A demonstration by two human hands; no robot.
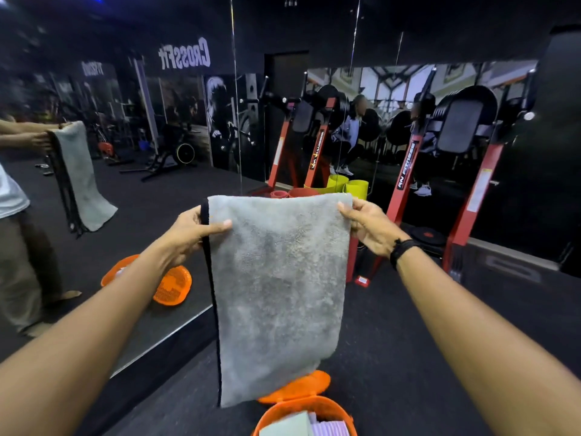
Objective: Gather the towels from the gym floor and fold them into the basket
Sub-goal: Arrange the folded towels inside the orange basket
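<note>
Grey towel (278, 287) | left hand (191, 229), right hand (366, 223) pinch corners | basket (301, 410) apparently below

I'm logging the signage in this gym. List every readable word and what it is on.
"CROSSFIT", mirrored, on the dark wall seen in the mirror.
"RN FITNESS", running up the red machine post.
Orange lettering on the nearer red post: too blurred to read.
White word on the far-left wall: blurred, unreadable.
Warning sticker on the right red post: too small.

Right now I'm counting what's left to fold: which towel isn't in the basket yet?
The grey towel, hanging from both hands above the orange basket; the green and lilac ones already lie inside.
</note>
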